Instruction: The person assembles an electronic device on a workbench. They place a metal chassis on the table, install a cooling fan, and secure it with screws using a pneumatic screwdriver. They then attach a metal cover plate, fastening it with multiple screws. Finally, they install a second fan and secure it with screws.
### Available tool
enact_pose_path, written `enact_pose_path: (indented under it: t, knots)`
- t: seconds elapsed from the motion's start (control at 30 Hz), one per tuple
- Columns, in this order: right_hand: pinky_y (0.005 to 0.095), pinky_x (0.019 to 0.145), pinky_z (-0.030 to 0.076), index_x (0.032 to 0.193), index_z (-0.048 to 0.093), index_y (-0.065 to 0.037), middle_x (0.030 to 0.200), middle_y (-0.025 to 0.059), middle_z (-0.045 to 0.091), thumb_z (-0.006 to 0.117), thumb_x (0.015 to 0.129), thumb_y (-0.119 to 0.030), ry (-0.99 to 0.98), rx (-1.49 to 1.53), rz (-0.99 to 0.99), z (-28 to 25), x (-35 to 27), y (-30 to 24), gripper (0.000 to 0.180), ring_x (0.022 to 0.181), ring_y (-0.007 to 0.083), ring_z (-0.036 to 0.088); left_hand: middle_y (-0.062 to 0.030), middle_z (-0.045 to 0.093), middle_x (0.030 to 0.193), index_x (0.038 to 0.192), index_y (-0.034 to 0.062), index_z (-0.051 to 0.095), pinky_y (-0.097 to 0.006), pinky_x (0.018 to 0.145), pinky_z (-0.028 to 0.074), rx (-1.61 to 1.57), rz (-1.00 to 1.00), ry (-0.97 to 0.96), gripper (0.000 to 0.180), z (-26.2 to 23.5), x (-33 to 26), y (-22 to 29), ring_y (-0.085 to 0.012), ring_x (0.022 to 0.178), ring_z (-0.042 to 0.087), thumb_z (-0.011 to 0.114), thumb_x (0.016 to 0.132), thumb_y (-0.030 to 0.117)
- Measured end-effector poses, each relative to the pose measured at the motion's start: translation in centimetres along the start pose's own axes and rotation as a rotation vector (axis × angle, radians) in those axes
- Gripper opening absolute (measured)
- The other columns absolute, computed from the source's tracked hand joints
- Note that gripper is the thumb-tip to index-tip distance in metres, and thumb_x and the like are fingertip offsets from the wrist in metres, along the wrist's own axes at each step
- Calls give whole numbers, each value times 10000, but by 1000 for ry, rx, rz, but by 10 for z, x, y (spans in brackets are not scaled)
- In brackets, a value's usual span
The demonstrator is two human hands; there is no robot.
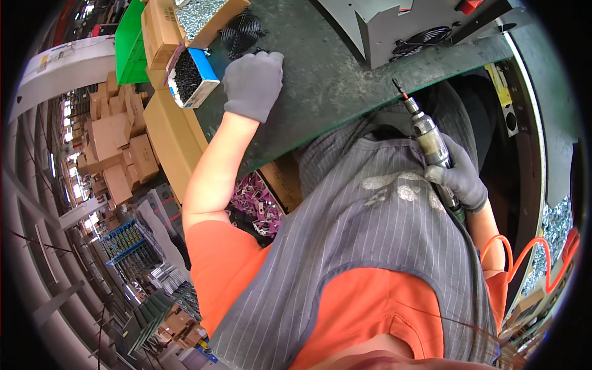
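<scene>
My right hand, in a grey glove, is wrapped round the body of a power screwdriver. Its bit points up and away from me, past the near edge of the workbench. Over the bench top, my left hand, gloved too, has its fingers curled in. Whatever lies in those fingers is hidden. Just beyond that hand is a round black wire fan guard. To its left stands a small blue-and-white box of black screws.
An open carton of silver screws sits at the far left, by a green bin. A grey sheet-metal housing with a black fan guard stands at the far right. Purple parts fill a container below the bench. An orange coiled hose hangs at right.
</scene>
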State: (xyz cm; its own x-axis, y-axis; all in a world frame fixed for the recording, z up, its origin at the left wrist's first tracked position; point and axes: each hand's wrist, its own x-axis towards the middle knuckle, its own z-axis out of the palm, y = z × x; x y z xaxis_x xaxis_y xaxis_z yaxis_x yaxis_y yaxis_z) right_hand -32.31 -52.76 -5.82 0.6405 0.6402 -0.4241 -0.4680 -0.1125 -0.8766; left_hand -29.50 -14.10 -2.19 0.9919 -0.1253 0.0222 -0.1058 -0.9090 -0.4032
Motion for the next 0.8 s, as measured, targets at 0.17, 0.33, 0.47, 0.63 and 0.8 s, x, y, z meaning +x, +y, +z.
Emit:
enact_pose_path:
  t: [0.17,0.33,0.47,0.63,0.8]
  knots:
    - [279,842,436,1253,503,34,1003,40,566,809,695,-290,14,-46,15,-1,-3,-4,715,908,128,525,-72,690,812,843,102,675,-343,640,529,-157,-92,-50,124,-23,14,12,-213,736,668,621,803,207]
    - [287,842,443,1229,533,28,995,48,586,824,650,-317,-14,6,-33,-4,-10,-13,734,905,137,545,-21,624,761,916,61,616,-231,592,456,-1760,-323,-278,150,-33,3,43,-92,677,566,511,840,136]
    - [303,848,448,1226,538,21,999,57,594,846,604,-336,-114,13,-16,-10,-19,-29,781,916,158,558,-78,632,953,1011,78,597,-315,701,481,-2914,-333,-393,162,-33,-11,104,-182,873,586,564,872,156]
    - [306,829,465,1208,549,13,982,71,599,852,601,-338,-145,-76,-101,-14,-26,-35,764,901,171,576,-61,604,1030,1063,118,587,-367,773,503,-3115,-539,-244,180,-44,-7,152,-233,952,587,601,903,199]
    - [293,799,479,1190,556,7,967,54,610,830,620,-309,-144,-41,-106,-22,-30,-28,707,871,153,584,-58,588,1061,1094,135,574,-373,784,503,-3071,-389,-305,205,-52,4,167,-225,956,584,612,907,211]
